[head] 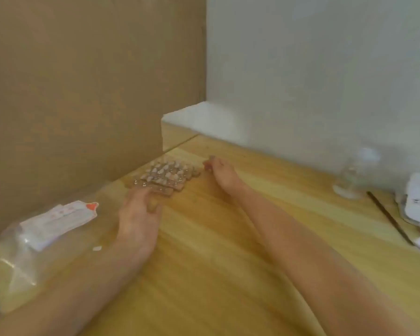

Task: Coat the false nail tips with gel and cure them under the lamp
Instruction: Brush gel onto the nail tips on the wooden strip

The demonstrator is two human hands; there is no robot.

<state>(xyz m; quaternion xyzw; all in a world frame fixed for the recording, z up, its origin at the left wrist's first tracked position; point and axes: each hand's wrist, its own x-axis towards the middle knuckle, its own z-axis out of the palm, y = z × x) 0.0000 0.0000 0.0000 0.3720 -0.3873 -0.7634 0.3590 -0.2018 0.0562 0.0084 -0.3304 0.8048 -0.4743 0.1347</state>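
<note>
desk (228,251): pale wood, smooth, satin sheen. Nail tips (166,174): glossy translucent plastic on strips. Bag (22,251) at 8 o'clock: clear shiny plastic film, paper label. Box (83,81): matt brown cardboard. Wall (325,69): matt white.

left grip (138,214) stretched forward palm down, right grip (220,173) farther ahead, fingers curled.

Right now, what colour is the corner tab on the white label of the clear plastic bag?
Orange-red corner tab; head view shows it best.
</note>
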